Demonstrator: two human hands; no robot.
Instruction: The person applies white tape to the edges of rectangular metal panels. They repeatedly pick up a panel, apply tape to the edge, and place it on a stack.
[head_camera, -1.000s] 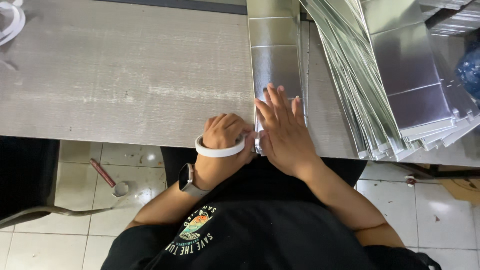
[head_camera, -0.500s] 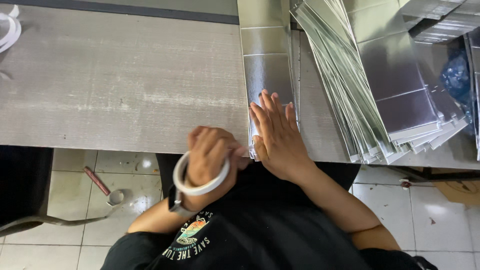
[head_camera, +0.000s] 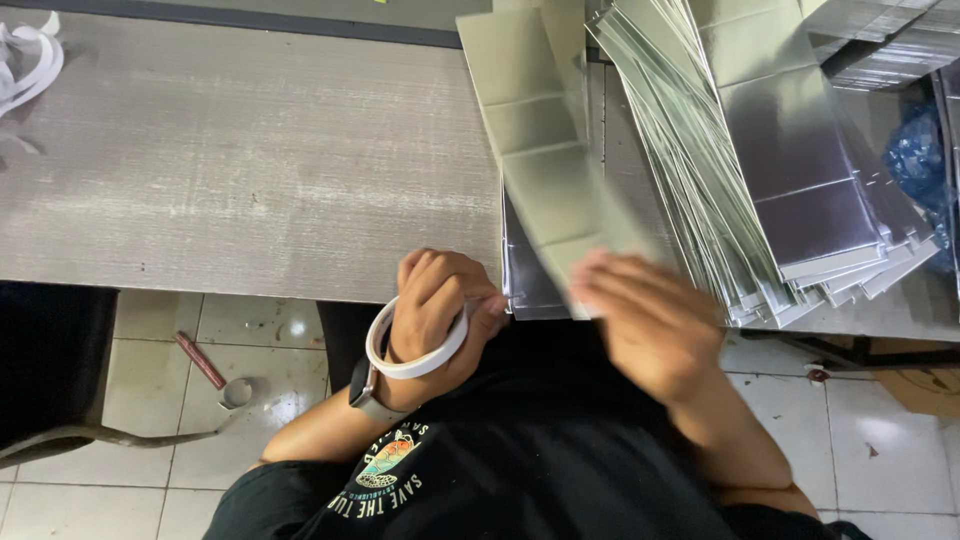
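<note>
My left hand (head_camera: 440, 305) holds a white roll of tape (head_camera: 412, 350) just off the front edge of the grey table (head_camera: 250, 170), fingers curled through the ring. My right hand (head_camera: 645, 320), blurred, grips the near end of a long silver creased sheet (head_camera: 545, 140) and lifts it off a darker silver sheet (head_camera: 525, 275) lying on the table edge. A watch (head_camera: 368, 392) sits on my left wrist.
A fanned stack of silver sheets (head_camera: 760, 160) fills the table's right side. White tape scraps (head_camera: 30, 60) lie at the far left corner. A blue bag (head_camera: 915, 160) is at the right. A small tool (head_camera: 205, 362) lies on the tiled floor.
My right hand went from pressing flat on the silver sheet to picking up its near end, tilting the sheet leftward. My left hand drew the tape roll back off the table edge.
</note>
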